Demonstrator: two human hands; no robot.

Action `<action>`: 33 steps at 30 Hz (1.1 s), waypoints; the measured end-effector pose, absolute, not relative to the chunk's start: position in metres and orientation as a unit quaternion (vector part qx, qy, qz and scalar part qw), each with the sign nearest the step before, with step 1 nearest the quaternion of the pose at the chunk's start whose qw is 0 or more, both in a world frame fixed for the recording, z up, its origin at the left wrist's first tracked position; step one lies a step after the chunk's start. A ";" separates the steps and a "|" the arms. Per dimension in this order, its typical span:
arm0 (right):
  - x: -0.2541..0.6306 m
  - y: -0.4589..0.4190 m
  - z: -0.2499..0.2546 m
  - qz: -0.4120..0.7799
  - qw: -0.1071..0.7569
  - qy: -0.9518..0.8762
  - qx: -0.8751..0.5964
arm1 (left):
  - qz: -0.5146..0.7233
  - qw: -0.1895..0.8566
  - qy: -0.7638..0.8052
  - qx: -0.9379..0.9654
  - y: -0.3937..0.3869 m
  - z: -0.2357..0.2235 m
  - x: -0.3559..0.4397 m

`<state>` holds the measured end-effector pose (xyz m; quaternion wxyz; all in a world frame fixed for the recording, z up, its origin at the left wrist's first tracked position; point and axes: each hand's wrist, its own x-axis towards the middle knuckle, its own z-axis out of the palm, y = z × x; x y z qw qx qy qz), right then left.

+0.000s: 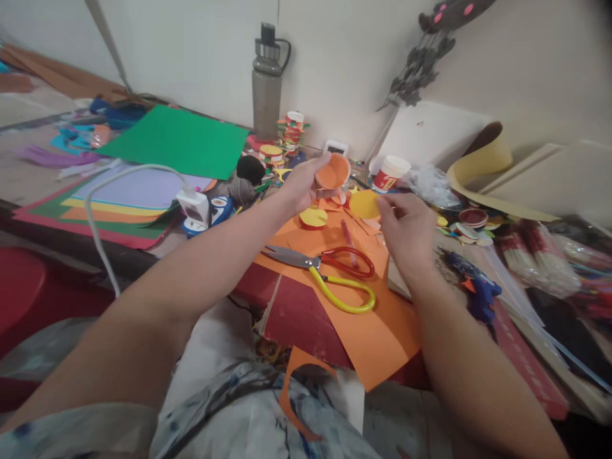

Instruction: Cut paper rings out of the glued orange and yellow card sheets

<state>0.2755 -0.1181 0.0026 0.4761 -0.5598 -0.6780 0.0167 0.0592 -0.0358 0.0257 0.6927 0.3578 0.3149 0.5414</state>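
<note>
My left hand point(306, 182) is closed around a small round orange cup point(333, 171), its circular orange face turned towards me. Between the fingertips of my right hand point(410, 226) is a yellow paper circle point(364, 204), just right of the cup. Below both hands lies a sheet of orange paper point(377, 331). On it rest scissors point(315, 261) with one red and one yellow handle, a reddish pencil point(348, 234) and another round piece with a yellow top point(313, 218). A cut orange paper scrap point(291, 389) lies on my lap.
A green sheet point(182, 141) covers coloured papers at left, near a white charger point(194, 207) with a cable. A grey bottle point(266, 89) and a red-white paper cup point(391, 173) stand near the wall. A blue glue gun point(478, 290) lies right of my right arm.
</note>
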 end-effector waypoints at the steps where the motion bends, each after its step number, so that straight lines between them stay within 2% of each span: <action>1: 0.276 -0.117 0.004 0.069 0.525 -0.640 -0.556 | 0.539 0.694 0.312 0.360 -0.039 0.027 0.062; 4: 0.268 -0.116 0.004 0.193 0.614 -0.557 -0.524 | 0.523 0.706 0.309 0.363 -0.052 0.031 0.072; 9: 0.252 -0.117 0.000 0.249 0.639 -0.533 -0.495 | 0.475 0.744 0.276 0.379 -0.068 0.030 0.084; 26: 0.262 -0.114 -0.004 0.078 0.572 -0.584 -0.571 | 0.428 0.715 0.271 0.483 -0.086 0.028 0.086; 33: 0.263 -0.104 -0.013 0.140 0.564 -0.569 -0.582 | 0.434 0.709 0.251 0.496 -0.086 0.023 0.088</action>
